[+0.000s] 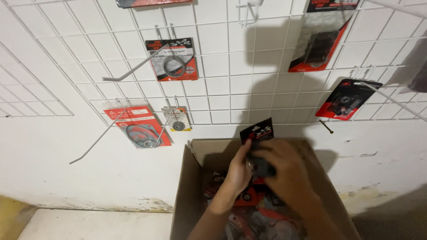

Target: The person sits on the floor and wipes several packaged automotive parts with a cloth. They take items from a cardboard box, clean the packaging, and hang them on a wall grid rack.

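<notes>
- Both hands meet just above centre-bottom of the frame, over an open cardboard box [195, 178], and share one small carded packet [257, 133] with a black-and-red header.
- The left hand [238, 171] closes its grip on the packet's left edge; the right hand [287, 171] wraps the lower, darker part, fingers curled tight around it.
- The packet looks light; the card is stiff but bendable, and the plastic blister is likely slick.
- It is best held by the card's edges or below the hang hole, not by squeezing the blister; what sits inside is too dark to tell.
- More red packets [262, 213] fill the box.
- Behind, a white wire grid [222, 93] carries similar hung packets [172, 60] and bare hooks [133, 70].
</notes>
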